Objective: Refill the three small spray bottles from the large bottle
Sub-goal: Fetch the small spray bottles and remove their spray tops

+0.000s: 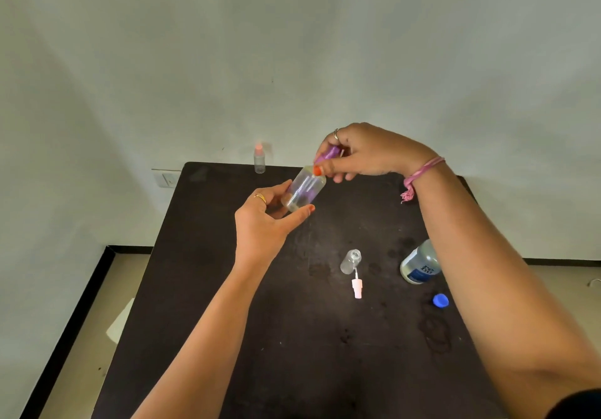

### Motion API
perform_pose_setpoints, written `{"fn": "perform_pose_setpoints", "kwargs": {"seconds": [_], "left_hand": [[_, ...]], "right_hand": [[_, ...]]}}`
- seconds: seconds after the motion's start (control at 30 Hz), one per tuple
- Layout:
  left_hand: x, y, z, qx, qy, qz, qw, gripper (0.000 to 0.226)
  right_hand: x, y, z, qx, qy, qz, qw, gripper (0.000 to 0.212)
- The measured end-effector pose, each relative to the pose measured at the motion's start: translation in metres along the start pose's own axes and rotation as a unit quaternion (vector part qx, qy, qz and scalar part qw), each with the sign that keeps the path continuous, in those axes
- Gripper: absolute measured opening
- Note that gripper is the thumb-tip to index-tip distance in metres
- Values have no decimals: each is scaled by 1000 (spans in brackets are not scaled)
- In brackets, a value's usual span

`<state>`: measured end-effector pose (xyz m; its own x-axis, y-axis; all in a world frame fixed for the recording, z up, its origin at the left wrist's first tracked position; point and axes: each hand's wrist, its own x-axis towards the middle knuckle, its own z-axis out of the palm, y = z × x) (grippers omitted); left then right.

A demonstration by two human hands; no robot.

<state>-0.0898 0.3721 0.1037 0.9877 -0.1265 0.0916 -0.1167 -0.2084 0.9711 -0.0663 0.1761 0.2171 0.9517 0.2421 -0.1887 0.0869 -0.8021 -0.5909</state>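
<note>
Nearest on the dark table (227, 321), a blue cap (440, 300) lies at four o'clock, beside the large bottle (419, 262). Toward centre an uncapped small bottle (350, 261) stands with its white sprayer (356, 285) lying close by. Above the table, the left hand (265, 220) clamps a clear spray bottle (304, 192), long axis tilted, neck toward one o'clock. The right hand (364, 153) pinches its purple sprayer head (328, 153), apparently seated in the neck. A pink-capped bottle (259, 158) stands at twelve o'clock.
</note>
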Motion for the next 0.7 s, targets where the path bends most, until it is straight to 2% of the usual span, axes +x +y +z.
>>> {"fn": "perform_pose_setpoints", "kwargs": {"seconds": [0.03, 0.1, 0.17, 0.23, 0.33, 0.4, 0.47, 0.53, 0.6, 0.7], "left_hand": [[-1, 1, 0, 0, 4, -4, 1000, 48], [-3, 2, 1, -4, 11, -9, 1000, 45], [-6, 3, 2, -5, 10, -6, 1000, 44], [-8, 5, 3, -9, 8, -2, 1000, 43], [-11, 6, 4, -19, 9, -3, 1000, 43], [-13, 7, 4, -23, 10, -6, 1000, 42], [-15, 8, 4, -26, 10, -5, 1000, 41], [-16, 9, 4, -27, 8, -2, 1000, 41], [-17, 9, 5, -27, 8, -3, 1000, 42], [-19, 8, 4, -32, 11, -6, 999, 42]], "right_hand": [[-3, 0, 0, 5, 1, -23, 1000, 26], [-9, 1, -2, 22, -1, -48, 999, 40], [-12, 1, -1, 63, 1, -13, 998, 50], [-12, 1, 3, 79, 16, 21, 997, 41], [-16, 2, 4, 81, 40, -16, 996, 24], [-22, 2, 2, 99, 31, -30, 994, 37], [-24, 1, 3, 107, 32, 3, 994, 45], [-22, 1, 7, 92, 41, 26, 995, 39], [-24, 2, 8, 89, 50, -2, 995, 27], [-29, 1, 5, 122, 41, -18, 992, 43]]}}
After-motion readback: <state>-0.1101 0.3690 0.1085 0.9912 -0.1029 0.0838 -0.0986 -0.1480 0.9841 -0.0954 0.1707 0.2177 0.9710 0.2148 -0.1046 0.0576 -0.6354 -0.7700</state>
